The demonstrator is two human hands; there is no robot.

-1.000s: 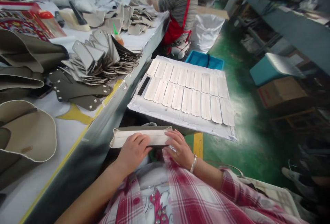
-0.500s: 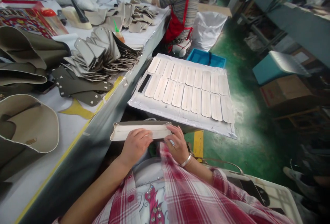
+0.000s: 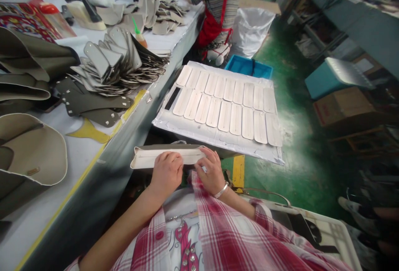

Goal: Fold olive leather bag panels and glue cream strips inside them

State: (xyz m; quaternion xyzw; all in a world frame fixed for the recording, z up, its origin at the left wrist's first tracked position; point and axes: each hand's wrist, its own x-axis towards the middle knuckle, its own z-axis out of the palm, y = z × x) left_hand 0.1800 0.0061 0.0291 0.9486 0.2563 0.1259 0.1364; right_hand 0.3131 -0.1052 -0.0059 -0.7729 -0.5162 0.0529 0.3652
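Observation:
A bag body [image 3: 146,158] is held in front of my chest, its long cream bottom panel facing up and dark grey-brown material showing along its far edge. My left hand [image 3: 167,173] presses on the middle of the panel, fingers curled over it. At the right end my right hand [image 3: 211,170] pinches the corner, thumb and index finger bent together. The fingers partly cover the panel, and the underside is hidden. Beyond my hands, a white-covered board [image 3: 199,131] bears two rows of cream rounded strips [image 3: 236,119] and one black strip [image 3: 172,98].
On the left table stand open bag bodies [image 3: 34,146] and a pile of grey flat pieces [image 3: 115,61]. A glue bottle with a green tip [image 3: 140,38] is behind them. A co-worker in a red apron [image 3: 215,17] works further back. A blue crate [image 3: 247,67] sits beyond the board.
The view has shifted slightly. My left fingers have drawn closer together and curled on the panel. My right hand still grips the right end.

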